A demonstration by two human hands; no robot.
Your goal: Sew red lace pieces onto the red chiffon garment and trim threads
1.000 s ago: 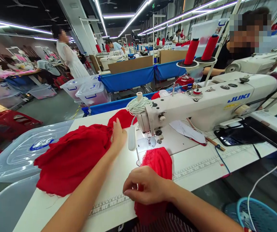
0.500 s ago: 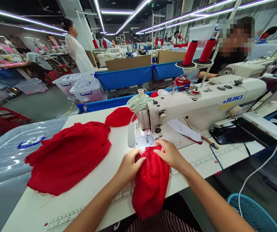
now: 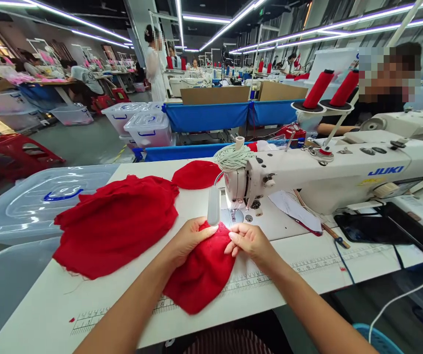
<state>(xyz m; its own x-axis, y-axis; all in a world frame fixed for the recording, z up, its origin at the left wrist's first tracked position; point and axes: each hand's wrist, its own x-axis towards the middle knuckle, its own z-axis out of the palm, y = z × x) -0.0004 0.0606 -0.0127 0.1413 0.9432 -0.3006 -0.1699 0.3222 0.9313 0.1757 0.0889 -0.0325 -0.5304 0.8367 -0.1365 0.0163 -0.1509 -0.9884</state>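
Note:
A piece of red fabric (image 3: 206, 275) lies on the white table in front of the sewing machine (image 3: 329, 174), its upper edge close to the lit needle area. My left hand (image 3: 193, 238) grips that edge on the left, thumb on top. On the right side, my right hand (image 3: 248, 241) pinches the same edge between thumb and fingers. To the left lies a pile of red fabric pieces (image 3: 119, 226), and a smaller red piece (image 3: 196, 174) rests behind it. The machine's needle is too small to make out.
Clear plastic bins (image 3: 42, 196) stand against the table's left side. Right of the machine head lie a white paper pattern (image 3: 294, 209), a wooden-handled tool (image 3: 339, 236) and a black phone (image 3: 374, 228). Red thread cones (image 3: 318, 89) rise behind. A co-worker (image 3: 384, 88) sits at the right.
The red fabric has swung leftward and lies more slanted on the table. Both hands still hold its upper edge, the right now with fingertips at its side. The camera view has turned left.

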